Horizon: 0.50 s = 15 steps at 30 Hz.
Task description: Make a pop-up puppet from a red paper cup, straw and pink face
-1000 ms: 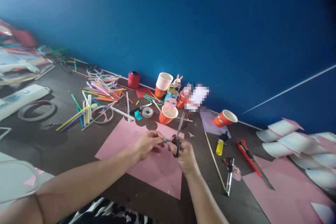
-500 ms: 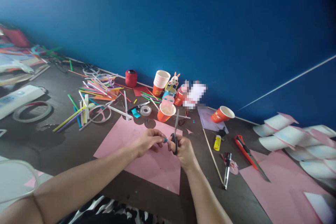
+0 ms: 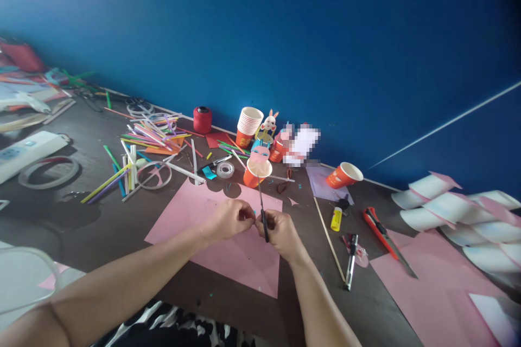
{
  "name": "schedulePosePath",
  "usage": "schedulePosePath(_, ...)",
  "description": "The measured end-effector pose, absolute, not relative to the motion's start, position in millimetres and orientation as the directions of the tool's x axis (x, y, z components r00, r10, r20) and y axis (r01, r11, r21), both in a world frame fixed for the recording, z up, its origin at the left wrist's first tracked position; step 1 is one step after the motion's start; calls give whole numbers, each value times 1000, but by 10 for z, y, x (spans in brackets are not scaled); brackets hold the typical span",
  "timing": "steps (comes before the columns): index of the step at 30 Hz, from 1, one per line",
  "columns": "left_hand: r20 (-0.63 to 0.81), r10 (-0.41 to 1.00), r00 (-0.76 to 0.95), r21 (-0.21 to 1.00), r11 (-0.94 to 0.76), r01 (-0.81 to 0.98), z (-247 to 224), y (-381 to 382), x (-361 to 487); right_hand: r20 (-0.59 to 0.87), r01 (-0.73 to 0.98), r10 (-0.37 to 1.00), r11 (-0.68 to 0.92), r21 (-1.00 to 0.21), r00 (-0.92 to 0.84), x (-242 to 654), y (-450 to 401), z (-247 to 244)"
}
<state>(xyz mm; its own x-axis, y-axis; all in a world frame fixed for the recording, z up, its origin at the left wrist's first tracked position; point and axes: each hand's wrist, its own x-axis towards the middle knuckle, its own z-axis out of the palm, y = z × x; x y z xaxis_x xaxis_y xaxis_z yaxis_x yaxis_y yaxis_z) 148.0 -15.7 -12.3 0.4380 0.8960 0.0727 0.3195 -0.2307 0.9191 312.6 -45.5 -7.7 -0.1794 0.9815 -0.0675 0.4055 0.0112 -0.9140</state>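
Over a pink paper sheet (image 3: 240, 265) my two hands meet, fingertips nearly touching. My right hand (image 3: 283, 234) grips a pair of scissors (image 3: 261, 203), the blades pointing up and away from me in front of a paper cup. My left hand (image 3: 231, 219) is closed in a pinch; a speck of blue shows by its fingertips, too small to name. Just beyond the scissors stands an orange paper cup (image 3: 253, 178) with a pink, blue-eared paper face on its rim. A roll of clear tape (image 3: 225, 169) and a blue paper scrap (image 3: 209, 172) lie left of that cup.
Left are many coloured paper strips (image 3: 150, 133), a tape ring (image 3: 49, 172) and a power strip (image 3: 35, 154). Behind stand stacked cups (image 3: 249, 124) and red thread (image 3: 202, 119). Right lie a tipped cup (image 3: 344, 175), a glue bottle (image 3: 336, 219), a marker (image 3: 351, 261) and an orange utility knife (image 3: 382, 233).
The scissors have swung to the left, their blades now in front of the cup. The blue piece between my fingers shows less than before. My hands stay close together.
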Motion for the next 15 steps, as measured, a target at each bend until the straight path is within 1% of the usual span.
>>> schedulePosePath(4, 74, 896, 438, 901, -249, 357, -112, -182, 1478, -85, 390, 974, 5, -921, -212, 3126, -468, -45)
schedulePosePath(7, 98, 885, 455, 891, -282, 356, -91, -209, 1471, -80, 435, 967, 35, -900, -242, 3126, -475, -34)
schedulePosePath(12, 138, 853, 503, 887, -333, 320, -108, -244, 1462, -81, 549, 952, 100, -830, -296, 3147, -482, -50)
schedulePosePath(15, 134, 860, 493, 906, -308, 292, -126, -236, 1469, -70, 546, 956, 102, -831, -285, 3149, -476, -46)
